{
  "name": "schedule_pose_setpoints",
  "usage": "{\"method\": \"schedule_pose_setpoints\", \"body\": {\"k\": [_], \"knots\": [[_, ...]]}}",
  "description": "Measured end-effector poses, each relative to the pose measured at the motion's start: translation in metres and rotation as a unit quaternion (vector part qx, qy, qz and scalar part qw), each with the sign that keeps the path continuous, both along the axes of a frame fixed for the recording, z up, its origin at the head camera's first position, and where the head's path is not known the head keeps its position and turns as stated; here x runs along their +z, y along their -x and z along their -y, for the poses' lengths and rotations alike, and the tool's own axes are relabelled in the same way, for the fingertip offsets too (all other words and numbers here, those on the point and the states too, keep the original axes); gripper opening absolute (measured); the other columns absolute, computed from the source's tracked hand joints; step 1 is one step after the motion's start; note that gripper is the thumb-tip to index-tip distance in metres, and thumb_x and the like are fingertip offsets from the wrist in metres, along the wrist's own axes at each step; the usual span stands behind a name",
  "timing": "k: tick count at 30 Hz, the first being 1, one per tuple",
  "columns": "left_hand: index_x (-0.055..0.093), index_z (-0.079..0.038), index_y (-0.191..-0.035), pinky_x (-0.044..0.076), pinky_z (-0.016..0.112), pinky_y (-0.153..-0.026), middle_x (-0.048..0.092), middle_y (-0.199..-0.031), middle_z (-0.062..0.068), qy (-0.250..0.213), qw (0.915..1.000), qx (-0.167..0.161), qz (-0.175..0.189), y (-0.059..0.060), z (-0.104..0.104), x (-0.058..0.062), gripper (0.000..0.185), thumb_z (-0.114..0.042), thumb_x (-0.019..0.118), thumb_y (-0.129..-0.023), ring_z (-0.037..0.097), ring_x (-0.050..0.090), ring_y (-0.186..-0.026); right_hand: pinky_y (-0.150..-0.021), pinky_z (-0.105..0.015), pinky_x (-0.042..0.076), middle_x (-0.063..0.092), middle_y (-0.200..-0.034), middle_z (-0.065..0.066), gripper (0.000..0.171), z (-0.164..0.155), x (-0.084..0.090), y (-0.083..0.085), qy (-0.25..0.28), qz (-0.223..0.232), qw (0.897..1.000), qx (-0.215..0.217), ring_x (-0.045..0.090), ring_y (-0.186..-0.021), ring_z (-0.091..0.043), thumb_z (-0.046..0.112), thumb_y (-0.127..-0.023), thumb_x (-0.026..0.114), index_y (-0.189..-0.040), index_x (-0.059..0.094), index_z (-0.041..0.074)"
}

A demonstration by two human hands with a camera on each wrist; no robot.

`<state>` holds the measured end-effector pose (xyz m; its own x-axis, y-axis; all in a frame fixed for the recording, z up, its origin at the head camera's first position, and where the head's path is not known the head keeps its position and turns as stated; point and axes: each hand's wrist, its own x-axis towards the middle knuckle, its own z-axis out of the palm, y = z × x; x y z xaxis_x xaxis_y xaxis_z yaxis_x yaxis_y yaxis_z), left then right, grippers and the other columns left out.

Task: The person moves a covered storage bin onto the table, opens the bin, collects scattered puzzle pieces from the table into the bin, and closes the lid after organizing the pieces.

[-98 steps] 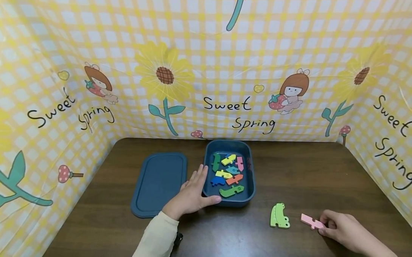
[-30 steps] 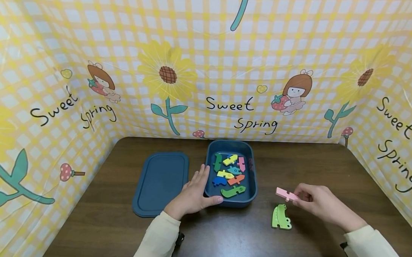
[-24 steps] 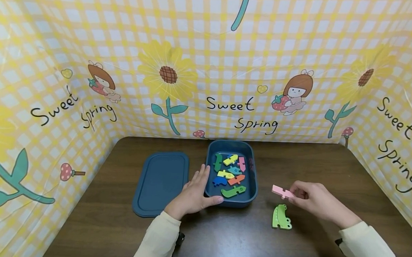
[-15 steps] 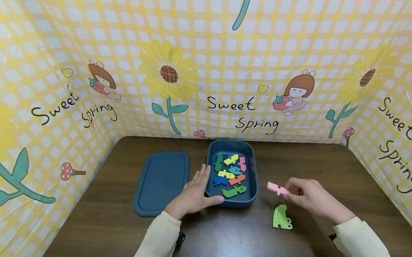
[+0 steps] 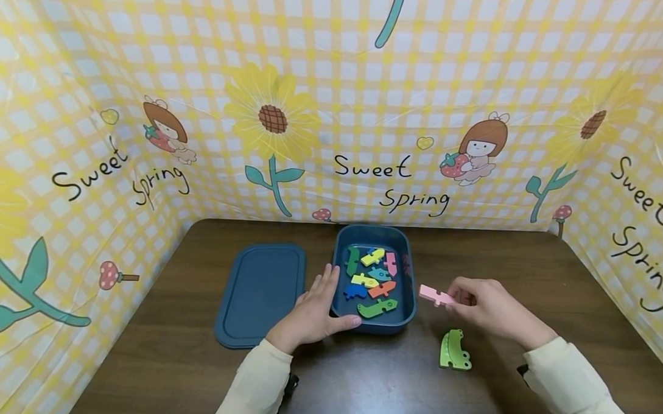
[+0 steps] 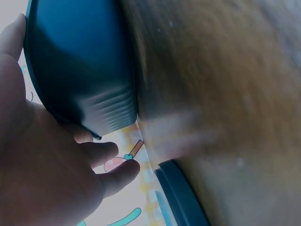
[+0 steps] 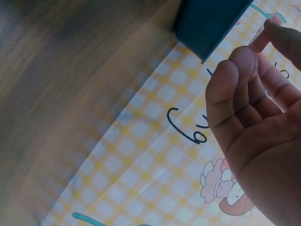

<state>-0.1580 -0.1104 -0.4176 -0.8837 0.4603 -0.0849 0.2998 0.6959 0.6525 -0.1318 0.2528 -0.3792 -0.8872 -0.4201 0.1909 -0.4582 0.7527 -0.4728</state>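
Note:
My right hand [image 5: 487,307] pinches a pink puzzle piece [image 5: 435,294] between thumb and fingers, held just right of a dark blue box [image 5: 391,328]. In the right wrist view, only a sliver of the pink piece [image 7: 260,41] shows at the fingertips. My left hand [image 5: 311,313] rests against the box's left side with straight fingers, its thumb at the front rim; the left wrist view shows this hand [image 6: 51,160] against the box wall [image 6: 84,61]. Several coloured puzzle pieces lie inside, among them a green one [image 5: 377,308] and an orange one [image 5: 382,288].
A light green frog-like piece [image 5: 455,350] lies on the brown table [image 5: 358,384], below my right hand. Left of the box lies its flat blue lid [image 5: 262,296]. Checked yellow cloth [image 5: 335,97] rises behind the table and on both sides.
My right hand has carried the pink piece leftward and away from the near edge, from beyond the green piece to beside the box. My left hand has stayed at the box.

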Motion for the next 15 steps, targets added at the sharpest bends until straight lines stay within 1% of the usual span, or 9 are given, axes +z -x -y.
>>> {"method": "schedule_pose_setpoints", "body": {"k": [10,15], "knots": [[0.003,-0.015,-0.164,0.011,0.065,-0.115,-0.004,-0.169,0.006,-0.001,1.0000,-0.005,-0.002,0.001,0.001,-0.002,0.111,-0.063,0.068,-0.088,0.036,0.003,-0.153,-0.055,-0.026,0.042,0.054,-0.071,0.012,0.011,0.013,0.006,0.010,0.011,0.015,1.000,0.002,0.050,-0.063,-0.008,0.014,-0.092,0.075,-0.092,0.069,0.023],[0.002,-0.015,-0.164,0.011,0.065,-0.115,-0.004,-0.169,0.006,-0.001,1.0000,-0.004,-0.003,0.001,0.001,-0.002,0.111,-0.063,0.068,-0.089,0.035,0.003,-0.153,-0.057,-0.026,0.044,0.056,-0.074,0.010,0.010,0.019,0.008,0.014,0.012,0.029,0.999,0.004,0.053,-0.066,-0.011,0.014,-0.092,0.076,-0.095,0.070,0.021]]}}
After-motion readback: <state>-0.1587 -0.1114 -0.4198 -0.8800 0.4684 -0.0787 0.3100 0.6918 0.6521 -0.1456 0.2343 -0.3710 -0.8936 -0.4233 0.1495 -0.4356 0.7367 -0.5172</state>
